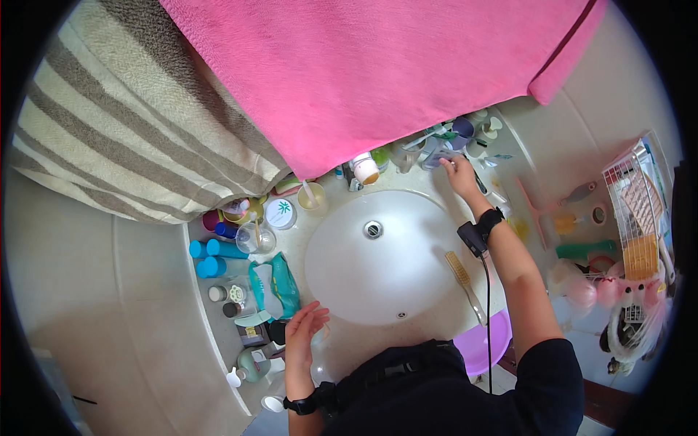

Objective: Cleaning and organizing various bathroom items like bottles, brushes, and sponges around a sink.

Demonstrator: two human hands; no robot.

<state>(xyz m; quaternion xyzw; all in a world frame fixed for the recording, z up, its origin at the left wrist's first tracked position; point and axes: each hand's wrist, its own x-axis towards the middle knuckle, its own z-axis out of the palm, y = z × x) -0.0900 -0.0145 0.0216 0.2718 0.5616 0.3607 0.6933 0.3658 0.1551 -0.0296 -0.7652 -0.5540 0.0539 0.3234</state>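
My right hand [458, 171] reaches to the back right of the washbasin counter, its fingers at a small clear container [437, 158]; whether they grip it cannot be told. Beside that hand stand a purple cup [462, 129] and a clear cup [406, 157] with a toothbrush in it. Over the front left edge of the white washbasin [376, 261] my left hand [308, 324] is raised with fingers apart, holding nothing. A teal pack of wipes [283, 283] lies just behind it. On the basin's right rim rests a brush [462, 275] with pale bristles, handle toward me.
A pink towel [381, 76] and a striped towel [136, 120] hang over the back. Blue-capped bottles [226, 249], a white round jar [281, 213] and a yellow cup [311, 196] crowd the left side. A wire basket [635, 212] hangs right; a purple basin [482, 343] sits below the counter.
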